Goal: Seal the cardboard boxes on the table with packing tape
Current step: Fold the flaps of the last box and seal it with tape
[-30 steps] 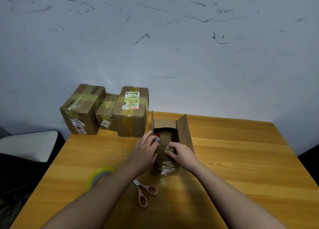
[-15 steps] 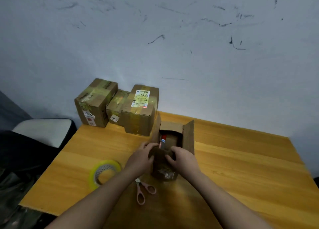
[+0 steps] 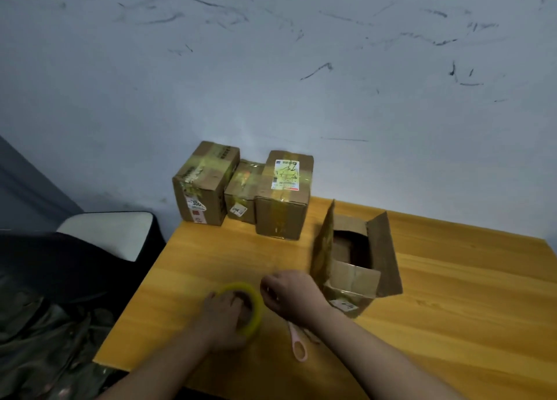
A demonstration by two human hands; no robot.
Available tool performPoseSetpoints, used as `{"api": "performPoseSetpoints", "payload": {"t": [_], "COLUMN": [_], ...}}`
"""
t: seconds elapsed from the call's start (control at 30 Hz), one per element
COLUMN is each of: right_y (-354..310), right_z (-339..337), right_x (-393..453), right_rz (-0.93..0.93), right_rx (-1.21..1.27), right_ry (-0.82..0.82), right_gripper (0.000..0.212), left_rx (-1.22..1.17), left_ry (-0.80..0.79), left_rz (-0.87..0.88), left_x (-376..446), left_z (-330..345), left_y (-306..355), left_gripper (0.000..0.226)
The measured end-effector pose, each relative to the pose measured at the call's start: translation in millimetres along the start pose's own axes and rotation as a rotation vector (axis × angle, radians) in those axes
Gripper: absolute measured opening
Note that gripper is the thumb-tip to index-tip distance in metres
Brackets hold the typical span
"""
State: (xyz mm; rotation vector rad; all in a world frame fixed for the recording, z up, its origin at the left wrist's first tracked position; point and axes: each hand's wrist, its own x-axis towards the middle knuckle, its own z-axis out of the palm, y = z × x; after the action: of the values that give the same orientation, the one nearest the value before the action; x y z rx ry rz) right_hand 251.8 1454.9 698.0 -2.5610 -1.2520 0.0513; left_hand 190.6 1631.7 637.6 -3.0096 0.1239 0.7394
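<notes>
Hands have left the open brown cardboard box (image 3: pixel 355 267), which they were pressing at its near flap half a second ago, and now work to its left over the round roll of yellow packing tape (image 3: pixel 252 306). The left hand (image 3: pixel 224 318) grips the roll, fingers curled through its core, and holds it tilted just above the yellow wooden table (image 3: pixel 452 294); earlier the roll lay flat and untouched near the table's left edge. The right hand (image 3: pixel 289 292) is beside the roll's right rim with fingers curled inward as if pinching at the tape's edge, though whether it actually holds any tape cannot be told. The box now stands alone to the right of both hands, its two long flaps upright and the near short flap folded partly inward, its dark inside showing. Pink-handled scissors (image 3: pixel 297 341) lie on the table under the right wrist, partly hidden. Three taped brown cardboard boxes (image 3: pixel 244 188) sit together at the far left corner against the scuffed white wall (image 3: pixel 271 68), as before.
</notes>
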Motion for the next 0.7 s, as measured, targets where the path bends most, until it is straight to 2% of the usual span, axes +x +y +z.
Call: {"api": "performPoseSetpoints", "payload": {"t": [0.07, 0.13, 0.27, 0.37, 0.43, 0.47, 0.57, 0.63, 0.7], "right_y": [-12, -18, -17, -9, -1, 2, 3, -1, -5], "right_z": [22, 36, 50, 53, 52, 51, 36, 22, 6], "right_x": [10, 17, 21, 15, 10, 7, -1, -6, -13], "right_rz": [0.167, 0.354, 0.528, 0.63, 0.691, 0.71, 0.7, 0.636, 0.575], "right_rx": [-0.006, 0.075, 0.191, 0.251, 0.337, 0.424, 0.746, 0.815, 0.82], "right_ry": [-0.153, -0.229, -0.235, -0.174, -0.108, -0.075, 0.007, 0.079, 0.17], "right_gripper": [0.026, 0.027, 0.026, 0.024, 0.023, 0.027, 0.058, 0.068, 0.067], "left_rx": [0.14, 0.203, 0.157, 0.059, -0.16, -0.359, -1.037, -1.255, -1.407], "left_ry": [-0.075, -0.056, 0.041, 0.095, 0.072, 0.047, -0.005, 0.037, 0.04], "left_rz": [0.087, 0.133, 0.129, 0.144, 0.083, 0.049, 0.02, 0.023, 0.085], "left_x": [-6, -8, 0, 5, 12, 16, 14, 4, -11], "left_z": [14, 24, 23, 12, 3, -2, -31, -51, -71], "left_y": [-7, -6, -3, -5, -9, -11, -7, 1, 10], "left_gripper": [0.075, 0.07, 0.045, 0.042, 0.045, 0.045, 0.024, 0.019, 0.019]}}
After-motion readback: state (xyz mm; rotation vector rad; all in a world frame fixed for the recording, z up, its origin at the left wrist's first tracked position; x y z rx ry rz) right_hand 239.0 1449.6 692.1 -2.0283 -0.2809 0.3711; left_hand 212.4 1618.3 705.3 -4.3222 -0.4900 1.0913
